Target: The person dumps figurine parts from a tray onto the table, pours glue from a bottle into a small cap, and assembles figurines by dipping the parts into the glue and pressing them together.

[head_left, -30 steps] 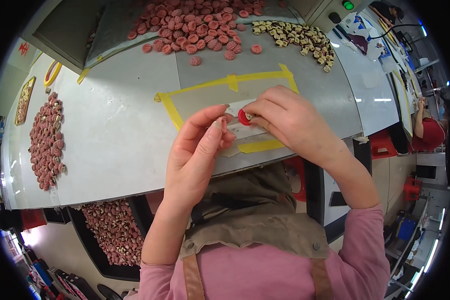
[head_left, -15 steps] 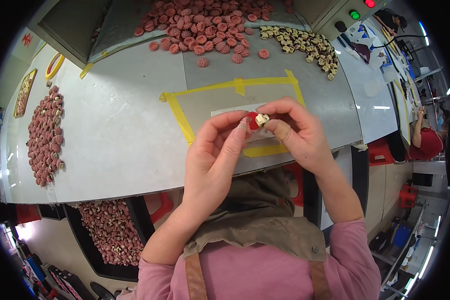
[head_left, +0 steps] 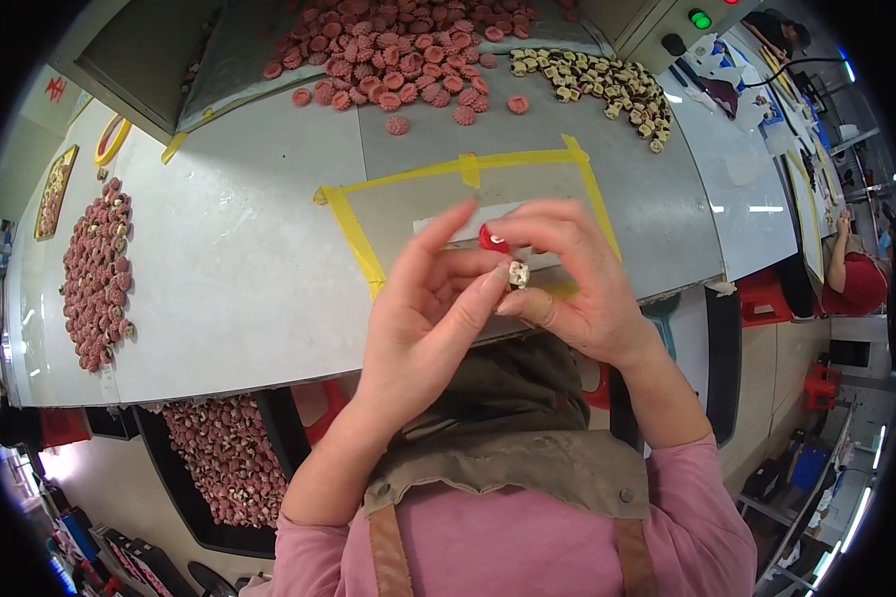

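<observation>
Both hands meet above the taped area of the table. My left hand (head_left: 423,323) pinches with its thumb and a finger at a small cream-and-dark piece (head_left: 519,275), its index finger raised. Curled in from the other side, my right hand (head_left: 587,284) has its thumb just below that piece. A small bright red piece (head_left: 492,239) with a white spot sits at my right index fingertip. What lies inside the curled fingers is hidden.
Yellow tape (head_left: 592,204) frames a patch of the grey table (head_left: 239,269). Ridged pink domes (head_left: 398,65) lie heaped at the back, cream-and-dark pieces (head_left: 607,88) right of them. Assembled-looking pink pieces (head_left: 98,274) spread at far left; a black tray (head_left: 174,493) below holds more.
The cream-and-dark piece has moved down toward me, now at my left thumb tip. The red piece has come apart from it to my right index fingertip. My left index finger has lifted.
</observation>
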The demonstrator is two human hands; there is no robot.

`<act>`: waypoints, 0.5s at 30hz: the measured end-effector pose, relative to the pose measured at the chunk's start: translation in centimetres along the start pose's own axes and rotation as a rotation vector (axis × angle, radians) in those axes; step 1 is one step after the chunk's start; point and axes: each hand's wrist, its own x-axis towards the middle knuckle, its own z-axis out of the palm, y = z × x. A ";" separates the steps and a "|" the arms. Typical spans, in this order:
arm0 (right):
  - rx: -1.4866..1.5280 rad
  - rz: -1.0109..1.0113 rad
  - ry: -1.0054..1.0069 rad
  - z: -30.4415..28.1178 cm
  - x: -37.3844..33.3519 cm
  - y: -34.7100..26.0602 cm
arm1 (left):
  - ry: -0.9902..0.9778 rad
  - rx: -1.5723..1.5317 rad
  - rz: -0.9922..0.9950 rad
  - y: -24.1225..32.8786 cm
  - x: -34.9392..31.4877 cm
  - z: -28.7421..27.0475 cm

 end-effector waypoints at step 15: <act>-0.294 -0.262 -0.116 -1.4 2.1 1.4 | 0.127 0.150 -0.016 1.3 1.5 0.8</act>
